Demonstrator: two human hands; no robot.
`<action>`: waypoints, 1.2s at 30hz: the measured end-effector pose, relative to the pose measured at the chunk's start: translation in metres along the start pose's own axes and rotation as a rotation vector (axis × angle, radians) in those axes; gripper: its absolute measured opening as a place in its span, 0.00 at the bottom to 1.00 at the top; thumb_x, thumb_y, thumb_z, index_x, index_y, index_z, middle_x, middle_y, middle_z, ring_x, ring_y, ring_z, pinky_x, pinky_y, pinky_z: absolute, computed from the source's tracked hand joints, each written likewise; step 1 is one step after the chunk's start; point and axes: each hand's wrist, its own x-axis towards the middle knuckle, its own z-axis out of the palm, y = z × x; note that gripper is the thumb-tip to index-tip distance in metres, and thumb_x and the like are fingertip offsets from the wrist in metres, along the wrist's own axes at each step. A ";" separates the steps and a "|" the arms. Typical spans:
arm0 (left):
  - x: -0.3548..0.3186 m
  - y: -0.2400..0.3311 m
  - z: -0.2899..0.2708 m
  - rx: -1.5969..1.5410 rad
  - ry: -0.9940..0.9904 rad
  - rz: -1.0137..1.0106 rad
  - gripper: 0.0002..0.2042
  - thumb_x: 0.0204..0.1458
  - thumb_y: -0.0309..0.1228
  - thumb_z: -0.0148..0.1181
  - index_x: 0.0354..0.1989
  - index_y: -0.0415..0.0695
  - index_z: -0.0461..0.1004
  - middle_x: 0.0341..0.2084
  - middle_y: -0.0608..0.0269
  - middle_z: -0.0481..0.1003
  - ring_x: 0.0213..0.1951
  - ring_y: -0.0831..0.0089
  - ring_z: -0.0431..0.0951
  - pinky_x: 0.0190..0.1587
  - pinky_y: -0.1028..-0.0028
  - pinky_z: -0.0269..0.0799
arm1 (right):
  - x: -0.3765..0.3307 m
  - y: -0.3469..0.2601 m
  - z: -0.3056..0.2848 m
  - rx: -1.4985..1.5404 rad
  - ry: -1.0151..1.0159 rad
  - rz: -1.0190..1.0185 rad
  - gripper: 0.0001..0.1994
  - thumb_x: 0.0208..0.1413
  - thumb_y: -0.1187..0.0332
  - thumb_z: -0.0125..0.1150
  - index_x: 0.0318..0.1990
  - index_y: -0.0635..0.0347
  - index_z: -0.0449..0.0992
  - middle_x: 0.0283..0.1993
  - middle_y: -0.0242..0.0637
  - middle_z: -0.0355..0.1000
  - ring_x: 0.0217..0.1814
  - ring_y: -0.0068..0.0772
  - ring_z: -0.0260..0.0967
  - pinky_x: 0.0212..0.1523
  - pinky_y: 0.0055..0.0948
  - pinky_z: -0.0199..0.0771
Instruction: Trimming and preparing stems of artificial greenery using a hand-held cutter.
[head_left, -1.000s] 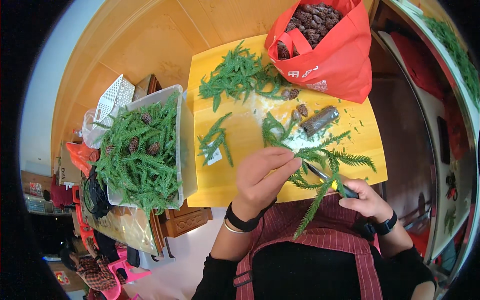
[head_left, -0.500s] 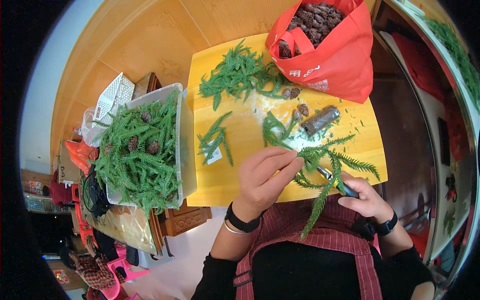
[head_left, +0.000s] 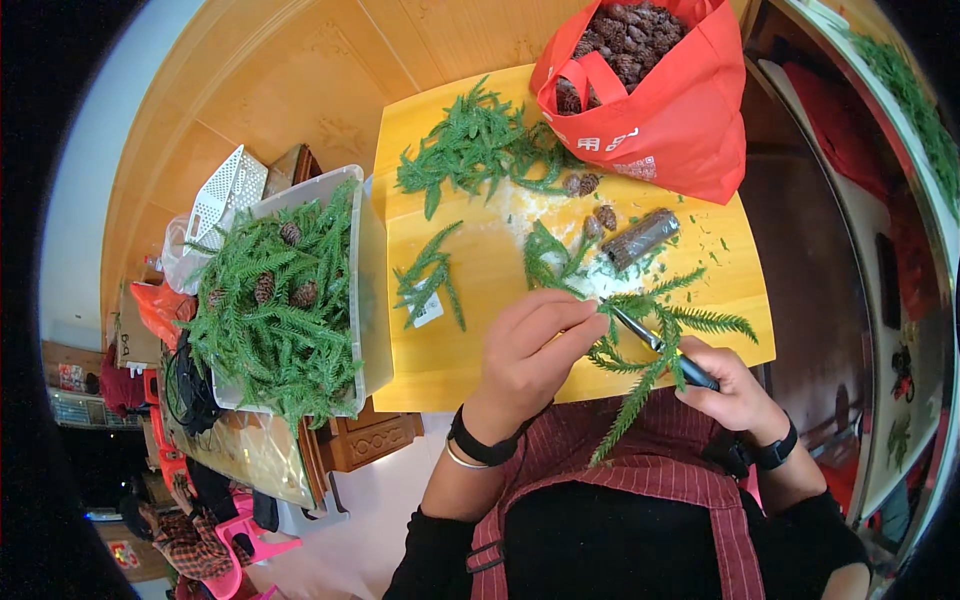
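Green fir sprig (head_left: 655, 345) lies over near table (head_left: 480, 370) edge, tip overhanging apron. L hand (head_left: 535, 350) fingers pinch its stem; R hand (head_left: 735, 385) fingers closed on dark-handled tool (head_left: 655, 345), blade partly hidden by needles. Open table room betw. sprig & bin (head_left: 370, 290).

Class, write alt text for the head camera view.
A person's left hand pinches a green conifer sprig while the right hand holds a dark-handled tool against it, over a yellow table.
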 end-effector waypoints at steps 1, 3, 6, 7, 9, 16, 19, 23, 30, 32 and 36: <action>0.000 0.000 0.000 0.001 0.000 -0.001 0.11 0.30 0.15 0.57 0.26 0.41 0.76 0.25 0.60 0.74 0.29 0.63 0.75 0.30 0.71 0.72 | -0.001 0.002 0.001 0.032 0.018 0.027 0.10 0.47 0.76 0.51 0.38 0.63 0.73 0.35 0.37 0.70 0.45 0.33 0.66 0.51 0.30 0.60; -0.001 -0.001 0.001 -0.011 -0.022 -0.034 0.11 0.31 0.15 0.58 0.26 0.40 0.76 0.26 0.60 0.74 0.30 0.62 0.75 0.32 0.70 0.72 | -0.002 0.008 0.002 0.064 0.040 0.055 0.08 0.47 0.75 0.51 0.35 0.64 0.73 0.34 0.36 0.70 0.41 0.30 0.67 0.46 0.27 0.64; -0.003 -0.001 0.003 -0.033 -0.040 -0.048 0.12 0.31 0.15 0.58 0.28 0.40 0.75 0.27 0.59 0.74 0.31 0.62 0.75 0.33 0.70 0.72 | -0.005 0.013 0.001 0.066 0.036 0.079 0.05 0.47 0.74 0.52 0.32 0.64 0.72 0.32 0.34 0.71 0.36 0.25 0.68 0.38 0.23 0.65; -0.004 -0.001 0.004 -0.033 -0.041 -0.047 0.12 0.31 0.15 0.58 0.28 0.40 0.75 0.27 0.59 0.74 0.31 0.62 0.75 0.33 0.70 0.72 | -0.006 0.013 0.001 0.072 0.039 0.130 0.05 0.47 0.74 0.52 0.32 0.64 0.72 0.31 0.34 0.71 0.35 0.24 0.67 0.38 0.23 0.65; -0.006 -0.002 0.006 -0.036 -0.083 -0.074 0.12 0.32 0.15 0.58 0.29 0.40 0.75 0.28 0.58 0.74 0.31 0.61 0.75 0.34 0.69 0.72 | -0.006 0.013 0.001 0.078 0.045 0.182 0.05 0.47 0.74 0.53 0.32 0.63 0.72 0.31 0.33 0.71 0.35 0.23 0.67 0.39 0.22 0.65; -0.010 -0.003 0.006 0.012 -0.041 -0.017 0.11 0.33 0.17 0.59 0.29 0.39 0.75 0.28 0.58 0.73 0.31 0.61 0.74 0.34 0.68 0.72 | -0.005 0.003 0.000 0.243 -0.003 0.205 0.09 0.50 0.75 0.51 0.39 0.64 0.73 0.37 0.32 0.73 0.40 0.22 0.67 0.44 0.22 0.64; -0.007 -0.003 0.004 0.033 -0.043 0.033 0.11 0.33 0.17 0.58 0.29 0.39 0.75 0.28 0.59 0.73 0.31 0.62 0.74 0.33 0.69 0.72 | -0.005 0.001 -0.004 0.293 -0.041 0.220 0.10 0.50 0.76 0.50 0.40 0.65 0.73 0.39 0.33 0.73 0.43 0.22 0.66 0.47 0.22 0.63; -0.008 -0.002 0.002 0.063 -0.069 0.063 0.10 0.34 0.20 0.57 0.29 0.40 0.76 0.27 0.59 0.74 0.30 0.64 0.74 0.33 0.70 0.71 | -0.004 0.005 -0.008 0.278 -0.094 0.238 0.10 0.50 0.77 0.50 0.39 0.65 0.73 0.39 0.33 0.73 0.44 0.23 0.66 0.49 0.23 0.62; -0.007 -0.002 0.002 0.037 -0.059 0.072 0.09 0.35 0.20 0.57 0.28 0.40 0.76 0.27 0.59 0.74 0.30 0.64 0.74 0.32 0.71 0.72 | -0.003 0.006 -0.011 0.271 -0.116 0.226 0.09 0.49 0.76 0.51 0.38 0.65 0.73 0.38 0.33 0.73 0.43 0.23 0.66 0.48 0.23 0.62; -0.010 -0.004 0.004 0.031 -0.039 0.067 0.09 0.35 0.20 0.57 0.28 0.40 0.76 0.27 0.59 0.74 0.30 0.64 0.75 0.32 0.71 0.72 | -0.004 0.010 -0.011 0.218 -0.108 0.200 0.08 0.50 0.75 0.51 0.37 0.64 0.73 0.37 0.33 0.73 0.42 0.23 0.67 0.47 0.23 0.63; -0.012 -0.005 0.006 0.018 -0.012 0.065 0.09 0.34 0.18 0.58 0.27 0.40 0.76 0.26 0.60 0.74 0.29 0.64 0.75 0.32 0.71 0.72 | -0.004 0.009 -0.011 0.214 -0.117 0.200 0.07 0.50 0.74 0.51 0.36 0.64 0.73 0.35 0.32 0.72 0.41 0.22 0.67 0.47 0.24 0.64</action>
